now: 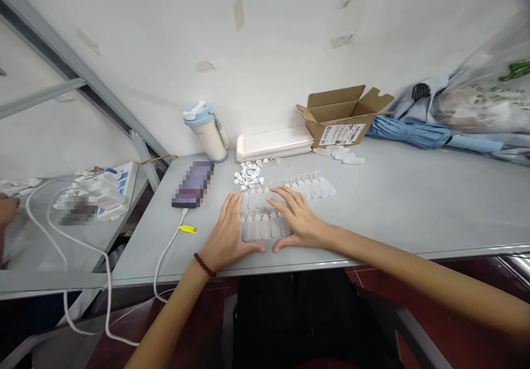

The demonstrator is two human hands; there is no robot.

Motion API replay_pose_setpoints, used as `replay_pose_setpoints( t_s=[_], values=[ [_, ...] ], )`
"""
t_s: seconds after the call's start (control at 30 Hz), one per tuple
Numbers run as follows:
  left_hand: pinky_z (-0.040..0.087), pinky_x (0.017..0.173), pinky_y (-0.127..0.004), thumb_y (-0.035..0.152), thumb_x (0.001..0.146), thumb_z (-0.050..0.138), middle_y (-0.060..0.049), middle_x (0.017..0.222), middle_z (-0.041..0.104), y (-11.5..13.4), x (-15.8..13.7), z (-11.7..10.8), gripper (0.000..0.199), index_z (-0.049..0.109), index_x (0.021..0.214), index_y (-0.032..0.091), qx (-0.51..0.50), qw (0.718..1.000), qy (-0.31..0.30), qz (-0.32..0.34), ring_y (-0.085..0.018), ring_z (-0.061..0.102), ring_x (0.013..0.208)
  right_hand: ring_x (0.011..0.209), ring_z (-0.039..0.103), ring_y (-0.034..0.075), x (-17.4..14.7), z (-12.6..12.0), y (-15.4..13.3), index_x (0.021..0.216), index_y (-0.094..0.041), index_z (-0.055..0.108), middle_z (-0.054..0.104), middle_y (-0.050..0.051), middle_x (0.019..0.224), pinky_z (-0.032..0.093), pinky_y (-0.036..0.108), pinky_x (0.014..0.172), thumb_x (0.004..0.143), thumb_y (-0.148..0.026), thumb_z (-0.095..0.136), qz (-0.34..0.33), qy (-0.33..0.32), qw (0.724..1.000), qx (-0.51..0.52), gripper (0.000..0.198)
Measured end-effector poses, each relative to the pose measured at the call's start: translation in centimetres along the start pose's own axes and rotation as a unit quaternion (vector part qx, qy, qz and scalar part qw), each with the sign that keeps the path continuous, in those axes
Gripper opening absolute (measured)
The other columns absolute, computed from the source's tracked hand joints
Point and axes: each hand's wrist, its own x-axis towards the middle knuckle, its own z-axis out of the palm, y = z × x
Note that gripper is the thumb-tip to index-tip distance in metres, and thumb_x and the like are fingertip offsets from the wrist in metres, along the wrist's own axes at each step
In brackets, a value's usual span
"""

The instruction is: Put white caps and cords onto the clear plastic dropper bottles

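Two rows of small translucent white bottles (260,227) lie side by side on the grey table, thin strings or tubes at their upper ends. My left hand (226,226) rests at the left end of the rows, its thumb stretched along the lower edge. Over the right part of the near row, my right hand (301,220) spreads its fingers, and its thumb points toward the left one. Both hands are open around the near row; neither grips a bottle. Just beyond them is a pile of small white caps (248,174).
Behind the caps lies a stack of white trays (273,142). A cardboard box (337,117), loose bottles (351,160) and a blue umbrella (409,131) are at right. Left are a tumbler (207,134), a phone (193,184) with cable and a power strip (120,192). Another person's hand (7,210) shows far left.
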Motion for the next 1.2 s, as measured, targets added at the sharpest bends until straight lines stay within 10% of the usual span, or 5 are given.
replay_pose_setpoints(
  t_s=[1.2],
  values=[
    [0.021,0.108,-0.060,0.060,0.055,0.073,-0.025,0.150,0.006,0.4,1.3,1.6,0.129,-0.012,0.143,0.022,-0.137,0.987,-0.031,-0.075,-0.039,0.010,0.138,0.130,0.026,0.037,0.3,0.4,-0.3,0.131,-0.007,0.039,0.036,0.026,0.137,0.032,0.054,0.099,0.070,-0.073,0.050,0.005,-0.007,1.000,0.002,0.091]
  ],
)
